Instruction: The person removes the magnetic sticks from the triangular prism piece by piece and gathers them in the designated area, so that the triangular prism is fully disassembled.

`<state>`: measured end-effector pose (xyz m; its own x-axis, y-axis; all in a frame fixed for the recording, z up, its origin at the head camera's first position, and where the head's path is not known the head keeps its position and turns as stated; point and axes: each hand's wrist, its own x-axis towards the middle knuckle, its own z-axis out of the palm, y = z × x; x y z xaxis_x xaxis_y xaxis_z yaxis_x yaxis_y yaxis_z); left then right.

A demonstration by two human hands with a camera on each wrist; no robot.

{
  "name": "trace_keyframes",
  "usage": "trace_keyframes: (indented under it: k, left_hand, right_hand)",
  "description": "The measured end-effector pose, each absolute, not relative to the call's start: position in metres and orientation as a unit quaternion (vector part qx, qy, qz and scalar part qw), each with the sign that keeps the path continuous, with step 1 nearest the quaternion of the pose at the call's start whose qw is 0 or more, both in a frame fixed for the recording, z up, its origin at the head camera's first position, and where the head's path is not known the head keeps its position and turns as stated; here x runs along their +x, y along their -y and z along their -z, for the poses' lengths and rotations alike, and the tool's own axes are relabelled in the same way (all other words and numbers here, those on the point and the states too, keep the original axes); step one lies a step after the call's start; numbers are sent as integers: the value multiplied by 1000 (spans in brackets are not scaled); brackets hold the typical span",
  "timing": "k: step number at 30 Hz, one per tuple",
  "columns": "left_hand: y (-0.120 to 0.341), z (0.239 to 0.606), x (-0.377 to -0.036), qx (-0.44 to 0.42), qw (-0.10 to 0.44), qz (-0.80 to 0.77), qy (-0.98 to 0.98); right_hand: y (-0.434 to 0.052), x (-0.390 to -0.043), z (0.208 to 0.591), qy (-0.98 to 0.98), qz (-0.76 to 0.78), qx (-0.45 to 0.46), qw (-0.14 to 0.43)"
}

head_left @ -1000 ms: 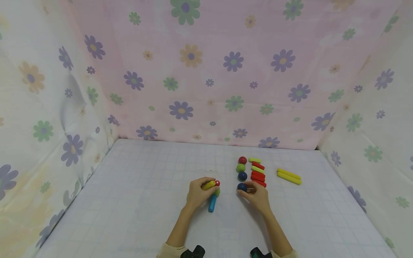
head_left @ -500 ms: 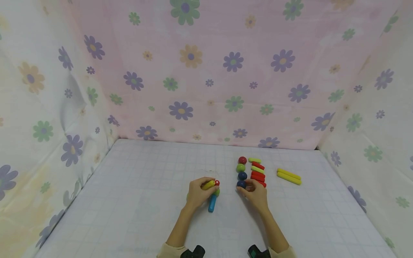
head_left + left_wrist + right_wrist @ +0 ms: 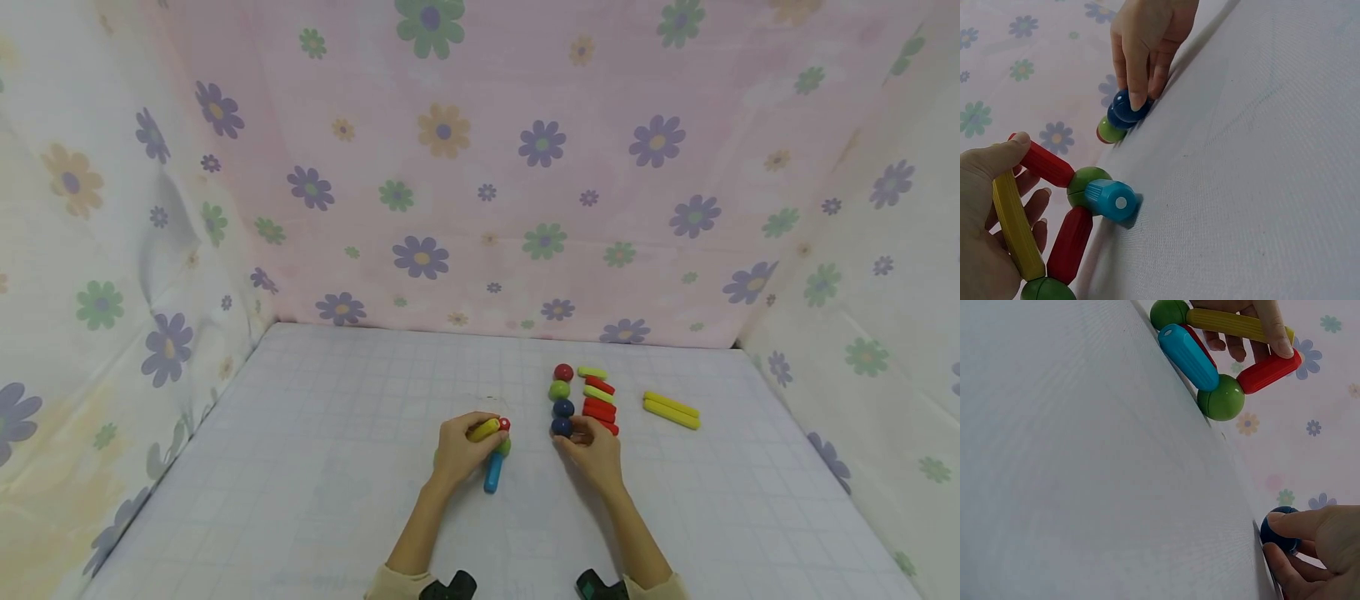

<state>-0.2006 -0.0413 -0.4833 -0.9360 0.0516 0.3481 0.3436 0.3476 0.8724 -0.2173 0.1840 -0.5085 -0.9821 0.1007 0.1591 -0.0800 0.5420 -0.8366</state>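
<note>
Pinching a dark blue ball [image 3: 561, 427] with right hand [image 3: 596, 454].
Small, hard, smooth (likely rolls); fingertip grip suits. Left hand [image 3: 461, 450] clasps the rod-and-ball frame [image 3: 1054, 212].

Two bare forearms extend from pale beige sleeve cuffs [image 3: 393, 581] at the near edge of the scene. A small black camera unit [image 3: 450, 587] sits at each wrist, the right one [image 3: 597, 587] showing a green patch. Left hand [image 3: 459, 450] and right hand [image 3: 597, 452] wear no gloves or rings.
</note>
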Motion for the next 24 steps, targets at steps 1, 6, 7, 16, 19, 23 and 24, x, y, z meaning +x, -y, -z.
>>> trace_keyframes:
  k: [1, 6, 7, 16, 19, 23, 24]
  left_hand:
    - [41, 483, -201, -121, 130, 559, 810]
    - [41, 483, -201, -111, 122, 561, 811]
    - [41, 483, -201, -112, 123, 560, 812]
    - [40, 482, -201, -95, 116, 562, 813]
    - [39, 482, -201, -94, 122, 566, 810]
    - [38, 483, -202, -89, 131, 566, 809]
    - [38, 484, -202, -88, 133, 564, 810]
  right_hand:
    - [-184, -217, 508, 874, -477, -9, 92]
    - [-184, -216, 507, 876, -475, -16, 84]
    - [-184, -216, 506, 877, -473, -17, 83]
    - [-181, -213, 498, 897, -428, -14, 107]
    - [-176, -210, 495, 898, -422, -6, 127]
    - [-166, -206, 492, 899, -417, 10, 133]
    - [-163, -205, 492, 899, -418, 15, 130]
